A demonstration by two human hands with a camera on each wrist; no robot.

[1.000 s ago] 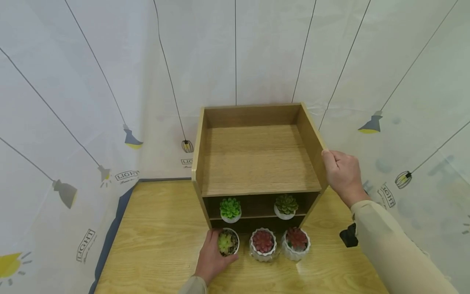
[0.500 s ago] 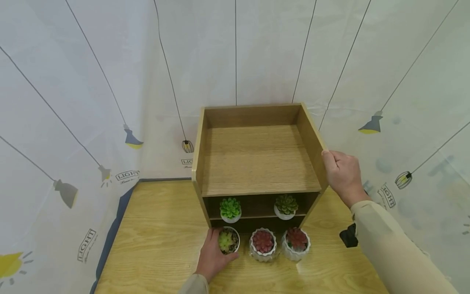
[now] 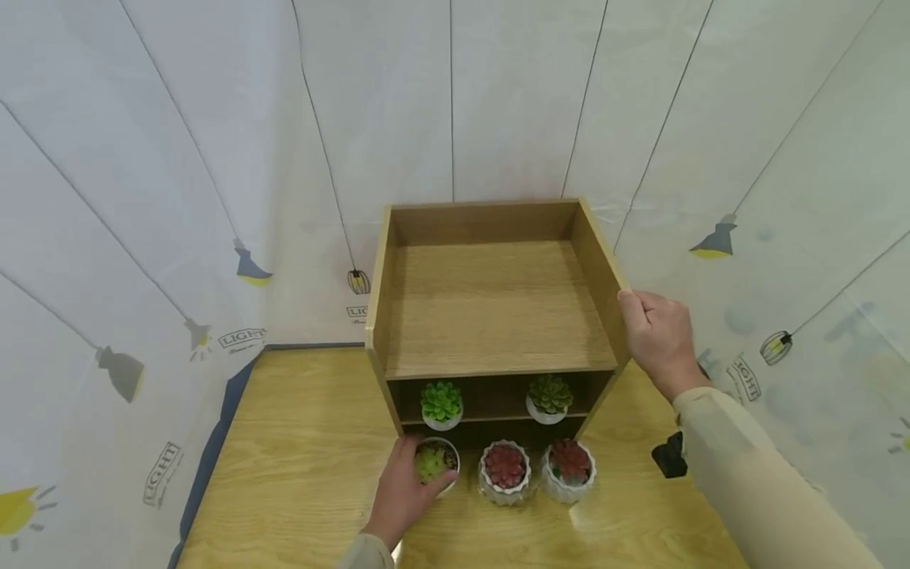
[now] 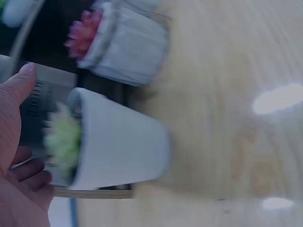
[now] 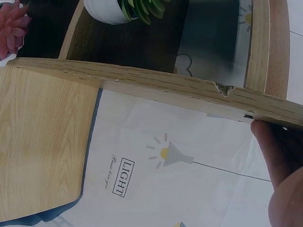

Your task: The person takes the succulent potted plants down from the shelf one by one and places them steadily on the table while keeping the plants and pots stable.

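Observation:
My left hand (image 3: 404,488) is spread above a smooth white pot (image 4: 123,142) holding a pale green succulent (image 4: 62,138). Thumb and fingers lie on either side of the plant, above the pot's rim, not wrapped round the pot. This pot stands upright on the table before the wooden shelf's (image 3: 498,308) lower left front. My right hand (image 3: 661,336) grips the top edge of the shelf's right side panel, the thumb on the inner side. In the right wrist view, fingers (image 5: 272,146) show against the panel's outer face.
Two ribbed white pots with red succulents (image 3: 505,466) (image 3: 571,461) stand to the right of the pale green one. On the shelf's middle level sit a bright green succulent (image 3: 441,403) and a darker green one (image 3: 550,395). A small black object (image 3: 670,456) lies near my right sleeve.
My left hand has loosened from the pale green succulent's pot and shifted slightly back and up. My right hand keeps its grip on the shelf. The head view has shifted slightly.

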